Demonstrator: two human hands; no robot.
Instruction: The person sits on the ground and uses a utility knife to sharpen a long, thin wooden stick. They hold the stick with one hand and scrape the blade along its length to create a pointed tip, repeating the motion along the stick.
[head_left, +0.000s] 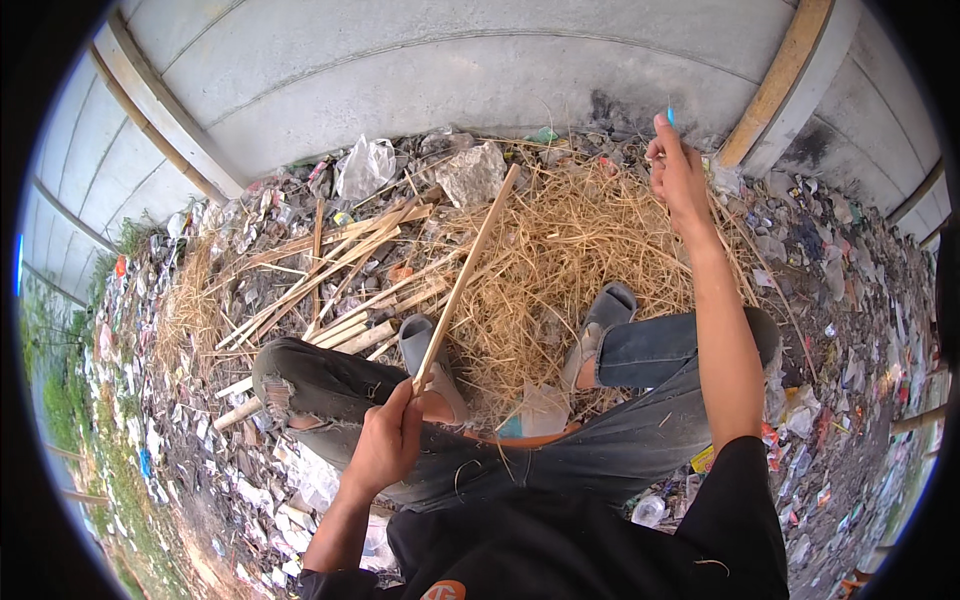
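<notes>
The left hand grips the stick, slanted above the shavings, the right hand pinches a blue item well away, plenty apparently shaved already, though strips seemingly remain.

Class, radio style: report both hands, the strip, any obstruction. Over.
Left hand gripping pale wooden strip. Right hand raised, holding small blue object. Straw-like heap ahead; contact with strip unclear.

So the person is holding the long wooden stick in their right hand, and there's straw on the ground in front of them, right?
Not quite: the head view shows the long wooden stick in the left hand. The straw is right.
</notes>
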